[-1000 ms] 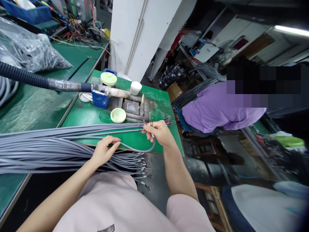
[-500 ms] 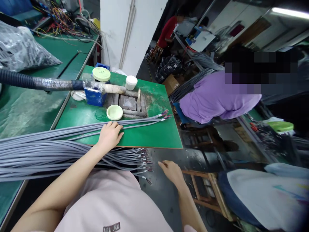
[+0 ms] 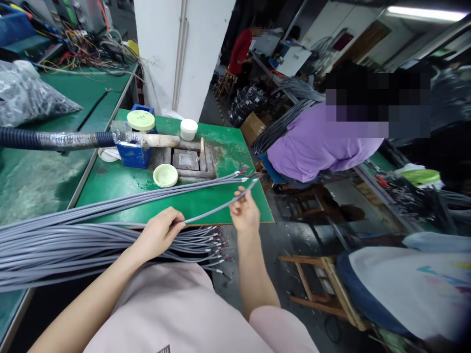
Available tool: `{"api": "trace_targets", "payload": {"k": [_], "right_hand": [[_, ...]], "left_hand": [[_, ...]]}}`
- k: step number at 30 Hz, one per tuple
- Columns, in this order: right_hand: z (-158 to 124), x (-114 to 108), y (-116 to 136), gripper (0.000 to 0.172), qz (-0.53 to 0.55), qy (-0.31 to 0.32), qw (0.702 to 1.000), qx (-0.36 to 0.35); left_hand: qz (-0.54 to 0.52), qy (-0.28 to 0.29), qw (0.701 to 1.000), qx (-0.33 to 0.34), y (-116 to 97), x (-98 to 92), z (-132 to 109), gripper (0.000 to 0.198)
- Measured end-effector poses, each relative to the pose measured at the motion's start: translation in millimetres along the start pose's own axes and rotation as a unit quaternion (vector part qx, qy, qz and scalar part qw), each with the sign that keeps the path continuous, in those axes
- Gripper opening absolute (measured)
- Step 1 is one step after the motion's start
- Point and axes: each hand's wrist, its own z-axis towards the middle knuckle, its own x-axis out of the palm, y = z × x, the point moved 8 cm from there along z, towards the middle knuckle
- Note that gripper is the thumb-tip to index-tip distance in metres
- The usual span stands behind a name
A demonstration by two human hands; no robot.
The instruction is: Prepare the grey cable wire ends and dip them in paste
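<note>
One grey cable (image 3: 211, 212) stretches between my hands over the front edge of the green board (image 3: 262, 208). My left hand (image 3: 162, 229) pinches it, and my right hand (image 3: 245, 208) grips it near its stripped end, which points up and right. Behind them, several grey cables (image 3: 147, 195) lie across the board, their coloured wire ends at its right side. A thick bundle of grey cables (image 3: 73, 240) runs below my left hand, with wire ends hanging past the board's front edge.
On the board are a small metal pot (image 3: 186, 160), a pale green bowl (image 3: 165, 175), a white tub (image 3: 189, 129) and a blue holder (image 3: 134, 154) with a hose (image 3: 55, 139). Right are a person in purple (image 3: 312, 142), a wooden stool (image 3: 324, 284) and another person's pale shirt (image 3: 405, 279).
My right hand has risen from beside the board and taken hold of a cable's end. My left hand has moved off the cables on the board and now pinches that single cable. The view has shifted slightly.
</note>
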Motion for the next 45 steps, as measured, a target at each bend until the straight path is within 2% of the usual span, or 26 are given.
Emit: {"api": "trace_targets", "payload": {"k": [3,4,5,7,9,12,15,20,23,30,35,41,45], "right_hand": [[-11.2,-3.6,53.2,0.021,-0.044,-0.018,0.983,-0.176],[-22.2,0.8,61.8,0.021,-0.094,0.001,0.973,-0.211],[-33.9,8.8,61.9,0.020,-0.163,0.036,0.962,-0.214],[-58.2,27.0,41.1,0.017,-0.314,0.130,0.927,-0.158],[-83.9,40.6,13.0,0.015,-0.413,0.216,0.879,-0.103],[-112.3,54.1,-15.8,0.013,-0.480,0.295,0.823,-0.080],[-124.5,62.3,-27.7,0.016,-0.499,0.335,0.795,-0.085],[-129.6,73.6,-31.9,0.019,-0.479,0.374,0.789,-0.096],[-131.2,79.3,-32.9,0.023,-0.466,0.386,0.788,-0.111],[-129.0,80.4,-36.8,0.021,-0.468,0.384,0.788,-0.113],[-127.6,80.4,-40.0,0.020,-0.478,0.391,0.779,-0.113],[-127.4,82.0,-40.9,0.022,-0.482,0.400,0.771,-0.112],[-127.2,83.2,-39.7,0.023,-0.493,0.400,0.763,-0.118]], "left_hand": [[-0.038,-0.031,0.999,-0.005,4.5,-2.2,1.9,0.016],[-0.062,-0.044,0.997,-0.011,5.5,-3.2,3.3,0.018],[-0.094,-0.053,0.994,-0.021,6.1,-3.4,4.7,0.021],[-0.177,-0.060,0.981,-0.051,6.2,-1.2,7.1,0.026],[-0.273,-0.052,0.957,-0.088,5.8,5.0,8.5,0.029],[-0.409,-0.042,0.901,-0.138,7.2,15.0,7.6,0.029],[-0.466,-0.056,0.869,-0.160,10.9,16.2,2.4,0.026],[-0.500,-0.041,0.855,-0.130,6.7,15.6,-7.2,0.025],[-0.516,-0.041,0.845,-0.137,10.3,17.9,-10.8,0.023],[-0.574,-0.139,0.787,-0.176,28.8,5.2,-11.8,0.024],[-0.573,-0.157,0.786,-0.175,30.5,-0.2,-9.9,0.020],[-0.573,-0.145,0.789,-0.168,31.7,0.8,-7.1,0.012],[-0.553,-0.130,0.807,-0.159,26.9,-4.1,-4.5,0.011]]}}
